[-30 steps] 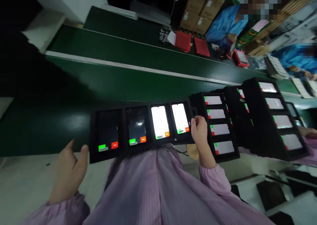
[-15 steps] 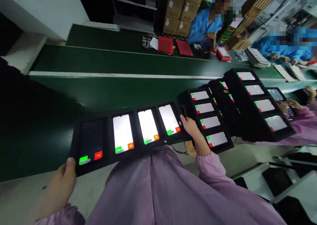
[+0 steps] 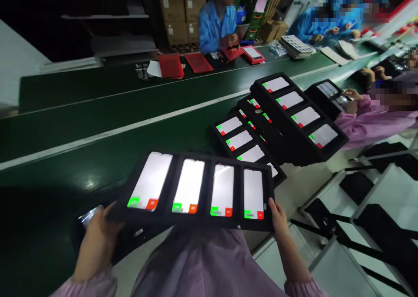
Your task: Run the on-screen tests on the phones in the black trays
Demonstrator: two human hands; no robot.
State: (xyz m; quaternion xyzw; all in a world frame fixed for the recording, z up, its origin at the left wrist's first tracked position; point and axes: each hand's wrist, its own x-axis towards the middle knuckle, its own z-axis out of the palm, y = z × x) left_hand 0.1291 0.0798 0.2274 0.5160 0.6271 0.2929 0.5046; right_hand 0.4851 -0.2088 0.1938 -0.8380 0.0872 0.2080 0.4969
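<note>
One long, dark-green tabletop (image 3: 183, 131) fills much of our view, with stacked black trays (image 3: 277, 142) to the right. Nearer us, a rectangular black four-slot tray (image 3: 238, 192) lies between our left hand (image 3: 98, 236) and right hand (image 3: 279, 218), its long axis running from one to the other. Both hands are curled closed on its ends, neither nearer. Four flat phones (image 3: 222, 188) with white-lit screens fill its slots.

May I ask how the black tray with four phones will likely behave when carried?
The black tray is probably stiff: it looks straight, held at its ends by the left hand and right hand. Its phones seem unlikely to slide, each sunk into it, though their glassy fronts may be fragile.
</note>
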